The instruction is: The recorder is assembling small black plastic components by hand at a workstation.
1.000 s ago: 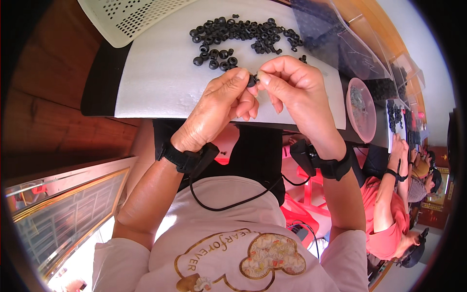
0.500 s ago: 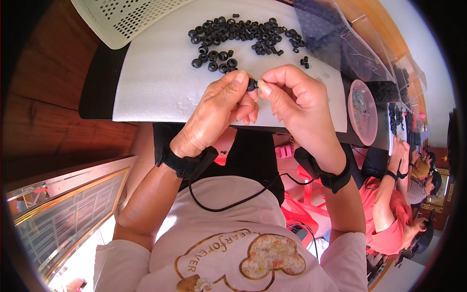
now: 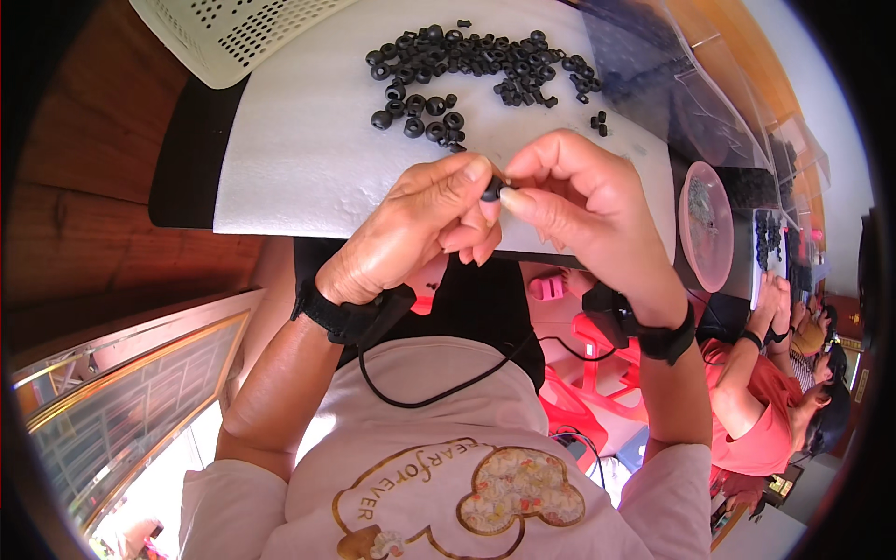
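Observation:
Between my hands is a small round black part [image 3: 492, 190], like the bead-like pieces on the table. My left hand [image 3: 427, 210] pinches it between thumb and fingers, the other fingers curled underneath. Against its right side press the thumb and forefinger of my right hand [image 3: 581, 191], closed on something small that the fingertips mostly hide. Both hands hover over the near edge of a white foam sheet [image 3: 299, 159]. Beyond them on the sheet lies a pile of black round and tubular pieces [image 3: 467, 58], with a smaller cluster of round ones [image 3: 413, 126] nearer my left hand.
A pale perforated basket [image 3: 191, 56] stands at the far left. On the right are a pink bowl [image 3: 693, 257] with small metallic bits and a clear plastic sheet [image 3: 644, 65]. Farther right, a person in a red shirt [image 3: 761, 420] works at the same table.
Both hands have shifted slightly right and nearer to me, still meeting at the black part. My right wrist has moved a little to the right.

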`<state>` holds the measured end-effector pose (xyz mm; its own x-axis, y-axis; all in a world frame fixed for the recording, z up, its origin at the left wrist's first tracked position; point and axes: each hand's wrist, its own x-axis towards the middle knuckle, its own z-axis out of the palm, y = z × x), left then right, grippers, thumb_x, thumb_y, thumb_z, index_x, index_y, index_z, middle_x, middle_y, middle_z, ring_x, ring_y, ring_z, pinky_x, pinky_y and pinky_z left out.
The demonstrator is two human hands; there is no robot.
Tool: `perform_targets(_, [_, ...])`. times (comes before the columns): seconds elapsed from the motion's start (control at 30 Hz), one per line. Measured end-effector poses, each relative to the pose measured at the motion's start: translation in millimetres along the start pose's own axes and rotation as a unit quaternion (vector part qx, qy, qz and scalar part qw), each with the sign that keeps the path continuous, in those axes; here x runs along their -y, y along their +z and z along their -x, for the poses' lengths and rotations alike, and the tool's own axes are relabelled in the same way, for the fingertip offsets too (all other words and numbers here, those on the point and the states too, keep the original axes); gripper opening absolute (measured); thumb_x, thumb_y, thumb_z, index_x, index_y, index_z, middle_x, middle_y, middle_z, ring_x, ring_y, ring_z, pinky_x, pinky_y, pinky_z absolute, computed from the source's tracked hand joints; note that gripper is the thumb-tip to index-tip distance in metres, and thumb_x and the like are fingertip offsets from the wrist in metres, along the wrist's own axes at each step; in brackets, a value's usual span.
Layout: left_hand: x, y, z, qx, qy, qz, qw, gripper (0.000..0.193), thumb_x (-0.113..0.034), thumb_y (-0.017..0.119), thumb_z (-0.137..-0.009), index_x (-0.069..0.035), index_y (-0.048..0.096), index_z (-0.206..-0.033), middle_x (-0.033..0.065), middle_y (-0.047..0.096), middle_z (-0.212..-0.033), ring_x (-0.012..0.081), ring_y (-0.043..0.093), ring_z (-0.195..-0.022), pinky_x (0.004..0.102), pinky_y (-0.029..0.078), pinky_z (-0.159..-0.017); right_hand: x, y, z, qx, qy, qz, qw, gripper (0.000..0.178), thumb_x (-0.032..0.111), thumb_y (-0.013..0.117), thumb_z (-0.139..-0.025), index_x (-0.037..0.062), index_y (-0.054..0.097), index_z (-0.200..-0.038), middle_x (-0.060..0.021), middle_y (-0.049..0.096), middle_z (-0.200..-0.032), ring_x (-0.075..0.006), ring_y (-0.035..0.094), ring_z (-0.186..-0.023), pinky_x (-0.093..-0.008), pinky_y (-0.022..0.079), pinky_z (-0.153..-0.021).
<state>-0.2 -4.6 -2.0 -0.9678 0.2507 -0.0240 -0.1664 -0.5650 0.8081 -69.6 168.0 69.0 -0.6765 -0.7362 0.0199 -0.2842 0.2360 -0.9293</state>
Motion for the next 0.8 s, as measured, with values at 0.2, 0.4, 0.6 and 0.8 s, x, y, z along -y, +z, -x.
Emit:
perform_targets(0.2, [-3,0,5,0.008,-0.034,0.018,0.999,0.042,-0.039,0.043,-0.099,0.001,0.053,-0.098,0.0005,0.038,-0.056,0.0143,0.042,-0.052,0.0284,0.035,-0.051,-5,-12,-15,0.140,0.137,-0.167,0.966,0.026,0.020,0.066,-0.089,0.0008,0.057,-0.105,-0.0005,0.059,-0.082,-0.0031,0.044,-0.056,-0.0187,0.033,-0.047])
perform_targets(0.4, [-8,3,4,-0.005,-0.045,0.017,0.999,0.044,-0.039,0.041,-0.100,0.002,0.054,-0.093,-0.0001,0.035,-0.054,0.0139,0.039,-0.047,0.0287,0.035,-0.049,-15,-16,-26,0.212,0.146,-0.234,0.938,0.028,0.021,0.064,-0.090,-0.0012,0.056,-0.106,-0.0059,0.065,-0.088,-0.0047,0.049,-0.056,-0.0191,0.037,-0.045])
perform_targets(0.6, [-11,-2,2,-0.009,-0.078,0.006,0.997,0.045,-0.038,0.038,-0.101,0.002,0.051,-0.087,-0.0005,0.034,-0.054,0.0144,0.041,-0.046,0.0274,0.036,-0.046,-25,-6,-26,0.183,0.154,-0.312,0.919,0.025,0.018,0.061,-0.092,-0.0033,0.056,-0.103,-0.0099,0.066,-0.088,-0.0092,0.060,-0.064,-0.0196,0.042,-0.046])
perform_targets(0.8, [-17,1,-2,-0.038,-0.113,-0.015,0.993,0.044,-0.035,0.034,-0.103,0.002,0.051,-0.085,0.0001,0.035,-0.056,0.0135,0.040,-0.047,0.0262,0.033,-0.046,-30,-4,-25,0.155,0.178,-0.328,0.915,0.025,0.019,0.062,-0.092,-0.0032,0.056,-0.102,-0.0084,0.065,-0.085,-0.0072,0.056,-0.059,-0.0192,0.042,-0.046])
